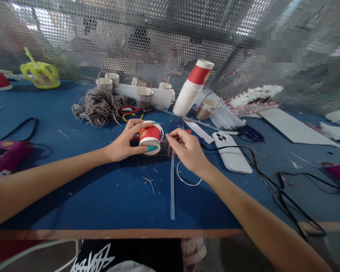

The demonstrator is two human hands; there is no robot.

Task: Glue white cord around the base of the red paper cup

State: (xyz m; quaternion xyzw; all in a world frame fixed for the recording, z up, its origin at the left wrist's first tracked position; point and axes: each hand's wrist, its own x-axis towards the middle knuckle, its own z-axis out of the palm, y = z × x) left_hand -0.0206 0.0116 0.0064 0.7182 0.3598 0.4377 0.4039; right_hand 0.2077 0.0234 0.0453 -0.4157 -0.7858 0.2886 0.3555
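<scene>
My left hand [124, 141] is wrapped round a small red and white paper cup [150, 133], thumb across its lower rim and fingers over the top. Close to the cup's right side, my right hand [188, 149] pinches a thin white cord [190, 184]. Part of the cord loops against the cup and the rest hangs below the hand in a curve on the table. A translucent glue stick [172, 189] extends toward me from under the right hand. Behind that hand shows a dark blue tool [177, 124], mostly hidden, its kind unclear.
Behind the hands are a grey cord bundle [99, 106], yellow-and-red-handled scissors [130, 110], a leaning cup stack [191, 90] and little cord-handled cups [144, 97]. A white phone [232, 153] and black cable [255, 162] lie right. Perforated metal [158, 37] closes the back.
</scene>
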